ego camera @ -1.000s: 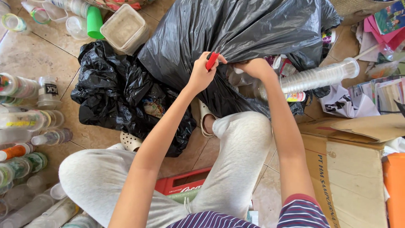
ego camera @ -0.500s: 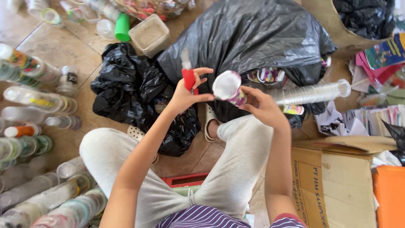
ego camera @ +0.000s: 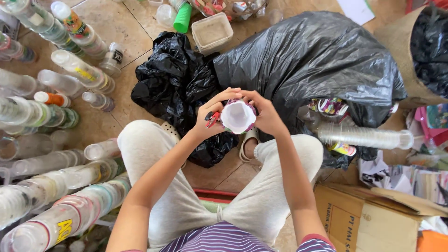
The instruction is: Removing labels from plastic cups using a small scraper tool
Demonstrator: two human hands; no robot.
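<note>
Holding a small plastic cup (ego camera: 238,116) between both hands, the person sits on the tiled floor (ego camera: 116,28) with knees apart. The cup's white mouth faces the camera; its patterned outer wall shows only as a thin rim at the edge. The left hand (ego camera: 215,114) curls round the cup from 9 o'clock, its fingers (ego camera: 224,95) bent over the rim at 11 o'clock, and it also pinches a small red-handled cutter (ego camera: 212,119) against the palm, just beside the cup at 9 o'clock. The right hand (ego camera: 267,114) wraps the cup from 3 o'clock, fingers pressed together against the wall, with the fingertips meeting those of the left hand at 12 o'clock. The cup thus lies enclosed by the fingers on both sides, open only toward the viewer.

At 12 to 2 o'clock of the hands lies a large black rubbish bag (ego camera: 317,60); a crumpled black bag (ego camera: 175,84) lies at 10 o'clock. A stack of clear cups (ego camera: 364,136) lies on its side at 3 o'clock. Rows of stacked clear cups (ego camera: 56,172) lie at 8 o'clock. A cardboard box (ego camera: 368,214) stands at 5 o'clock.
</note>
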